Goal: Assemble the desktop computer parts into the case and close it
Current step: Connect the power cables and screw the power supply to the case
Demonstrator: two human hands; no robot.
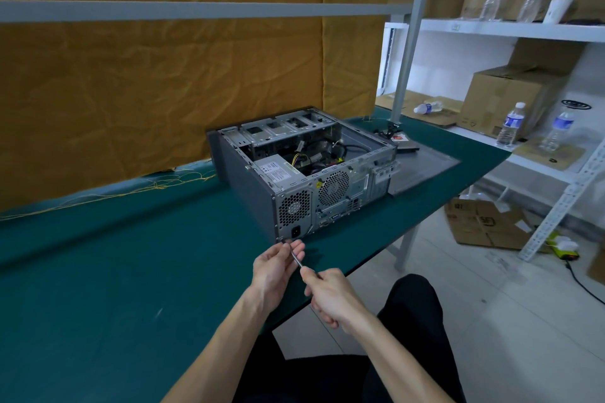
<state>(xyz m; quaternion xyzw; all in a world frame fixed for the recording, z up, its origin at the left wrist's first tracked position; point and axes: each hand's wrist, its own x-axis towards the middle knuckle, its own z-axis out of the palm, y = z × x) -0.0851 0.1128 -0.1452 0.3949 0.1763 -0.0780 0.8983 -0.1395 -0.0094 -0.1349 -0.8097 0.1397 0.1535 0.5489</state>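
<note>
My right hand (330,296) grips a slim steel screwdriver (296,258); my left hand (275,267) pinches its shaft near the tip, at the lower rear corner of the open grey metal computer case (304,170) on the green counter (98,271). Risk: the tip slips, dropping the screw. Both forearms reach forward, wrists close together.

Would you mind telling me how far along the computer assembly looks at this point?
Done: the power supply and cables sit inside the open case. In hand: the right hand grips a screwdriver, the left hand steadies its shaft, with the tip at the case's lower rear corner. Left: the side panel lies flat on the table beside the case, so closing remains.
</note>
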